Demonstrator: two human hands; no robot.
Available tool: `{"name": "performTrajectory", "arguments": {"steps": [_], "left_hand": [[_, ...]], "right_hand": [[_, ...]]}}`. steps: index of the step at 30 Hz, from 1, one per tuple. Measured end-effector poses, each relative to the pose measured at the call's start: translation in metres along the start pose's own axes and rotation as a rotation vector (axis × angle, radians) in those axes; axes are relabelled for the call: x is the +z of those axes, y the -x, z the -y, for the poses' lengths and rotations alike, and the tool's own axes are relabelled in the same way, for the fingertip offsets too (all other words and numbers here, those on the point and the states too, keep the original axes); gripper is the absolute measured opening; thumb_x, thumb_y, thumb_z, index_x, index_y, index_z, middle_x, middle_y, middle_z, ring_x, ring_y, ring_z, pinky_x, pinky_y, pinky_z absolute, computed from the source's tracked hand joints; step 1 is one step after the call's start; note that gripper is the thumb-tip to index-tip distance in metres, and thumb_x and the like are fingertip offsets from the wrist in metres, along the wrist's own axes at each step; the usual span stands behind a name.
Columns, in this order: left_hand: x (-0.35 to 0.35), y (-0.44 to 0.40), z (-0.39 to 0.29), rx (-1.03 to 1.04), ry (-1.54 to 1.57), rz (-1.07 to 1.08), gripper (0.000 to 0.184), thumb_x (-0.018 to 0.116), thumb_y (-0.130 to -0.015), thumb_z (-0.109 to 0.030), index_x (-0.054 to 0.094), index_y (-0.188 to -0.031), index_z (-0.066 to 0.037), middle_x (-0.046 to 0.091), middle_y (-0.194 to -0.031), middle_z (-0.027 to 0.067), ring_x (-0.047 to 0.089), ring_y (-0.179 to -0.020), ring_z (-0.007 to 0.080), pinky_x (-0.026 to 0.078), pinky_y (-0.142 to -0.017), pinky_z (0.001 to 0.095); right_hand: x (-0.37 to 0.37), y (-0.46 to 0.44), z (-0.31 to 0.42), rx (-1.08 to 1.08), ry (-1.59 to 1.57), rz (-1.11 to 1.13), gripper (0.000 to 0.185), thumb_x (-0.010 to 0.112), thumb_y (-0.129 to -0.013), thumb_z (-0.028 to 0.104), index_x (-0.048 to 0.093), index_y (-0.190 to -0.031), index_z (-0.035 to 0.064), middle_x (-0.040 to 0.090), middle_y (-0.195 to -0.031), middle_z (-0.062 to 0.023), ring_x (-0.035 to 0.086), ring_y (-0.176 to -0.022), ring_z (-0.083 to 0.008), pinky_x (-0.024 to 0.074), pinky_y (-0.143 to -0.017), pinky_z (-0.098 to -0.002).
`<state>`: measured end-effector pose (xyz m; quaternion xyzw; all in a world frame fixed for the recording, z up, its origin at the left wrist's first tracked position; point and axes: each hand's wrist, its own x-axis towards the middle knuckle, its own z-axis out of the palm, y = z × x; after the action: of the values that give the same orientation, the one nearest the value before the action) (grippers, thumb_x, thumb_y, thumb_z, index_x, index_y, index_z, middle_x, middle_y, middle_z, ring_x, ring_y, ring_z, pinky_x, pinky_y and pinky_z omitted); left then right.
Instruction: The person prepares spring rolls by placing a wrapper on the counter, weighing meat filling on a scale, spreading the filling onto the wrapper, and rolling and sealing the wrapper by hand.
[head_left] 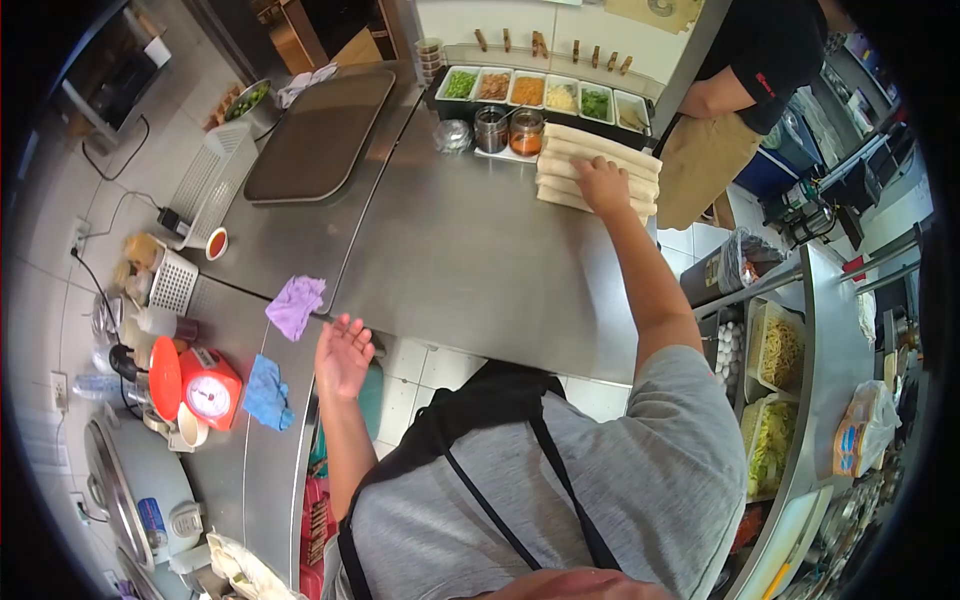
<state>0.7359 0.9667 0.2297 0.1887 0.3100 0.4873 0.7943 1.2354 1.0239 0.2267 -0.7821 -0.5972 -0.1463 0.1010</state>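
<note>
Several pale cream rolls (552, 186), perhaps cloth or dough, lie side by side at the far right corner of the steel table. My right hand (605, 186) reaches out onto them, its fingers bent and closed around one roll from above; the fingertips are partly hidden. My left hand (345, 358) is raised near the table's front left edge, palm up, with its fingers apart and nothing in it. A purple cloth (296, 307) lies just beyond the left hand, and a blue cloth (267, 392) lies to its left.
Topping tubs (528, 90) and two jars (526, 132) line the back of the steel table (480, 250). A brown tray (320, 135) lies at the left, with a red scale (212, 388) nearer. Another person (725, 110) stands at the far right. Shelves (790, 340) with food bins flank my right side.
</note>
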Motion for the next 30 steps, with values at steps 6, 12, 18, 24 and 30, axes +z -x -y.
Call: {"name": "performTrajectory", "arguments": {"steps": [6, 12, 18, 24, 30], "left_hand": [[0.006, -0.004, 0.007, -0.015, -0.066, -0.111, 0.029, 0.047, -0.088, -0.037, 0.052, -0.098, -0.01, 0.058, -0.09, 0.0052, 0.057, -0.079, 0.0188, 0.046, -0.064, 0.0311], [0.01, -0.003, 0.011, 0.005, -0.084, -0.124, 0.029, 0.046, -0.088, -0.036, 0.053, -0.099, -0.01, 0.058, -0.091, 0.005, 0.057, -0.08, 0.0187, 0.046, -0.064, 0.0314], [-0.016, 0.009, 0.009, -0.011, -0.057, -0.105, 0.03, 0.047, -0.088, -0.036, 0.054, -0.1, -0.01, 0.058, -0.094, 0.0048, 0.056, -0.081, 0.0189, 0.046, -0.066, 0.032], [-0.028, 0.027, 0.008, 0.044, -0.03, -0.17, 0.03, 0.048, -0.087, -0.038, 0.053, -0.1, -0.011, 0.058, -0.094, 0.0046, 0.055, -0.081, 0.0183, 0.047, -0.066, 0.0318], [-0.031, 0.048, 0.01, 0.088, -0.038, -0.205, 0.03, 0.049, -0.087, -0.038, 0.053, -0.1, -0.011, 0.057, -0.094, 0.0042, 0.055, -0.08, 0.0175, 0.047, -0.066, 0.0309]], "right_hand": [[0.025, 0.01, -0.008, -0.022, -0.074, -0.092, 0.046, 0.061, -0.074, 0.021, 0.051, -0.118, 0.0299, 0.054, -0.099, -0.001, 0.051, -0.096, -0.022, 0.038, -0.083, -0.041], [0.021, 0.01, -0.002, -0.009, -0.117, -0.268, 0.044, 0.061, -0.072, 0.016, 0.054, -0.115, 0.0221, 0.053, -0.099, -0.0035, 0.049, -0.094, -0.025, 0.0375, -0.081, -0.0414], [-0.011, 0.03, 0.043, -0.076, -0.396, -0.275, 0.038, 0.06, -0.068, 0.012, 0.056, -0.105, 0.0148, 0.05, -0.102, -0.0062, 0.045, -0.098, -0.0261, 0.0348, -0.083, -0.0424], [-0.012, 0.053, 0.077, -0.157, -0.535, -0.235, 0.031, 0.062, -0.069, 0.015, 0.059, -0.1, 0.017, 0.049, -0.104, -0.0057, 0.044, -0.101, -0.0247, 0.0332, -0.086, -0.041], [-0.019, 0.071, 0.124, -0.259, -0.746, -0.197, 0.029, 0.062, -0.07, 0.009, 0.061, -0.099, 0.0134, 0.05, -0.103, -0.007, 0.044, -0.101, -0.0259, 0.0336, -0.087, -0.0395]]}}
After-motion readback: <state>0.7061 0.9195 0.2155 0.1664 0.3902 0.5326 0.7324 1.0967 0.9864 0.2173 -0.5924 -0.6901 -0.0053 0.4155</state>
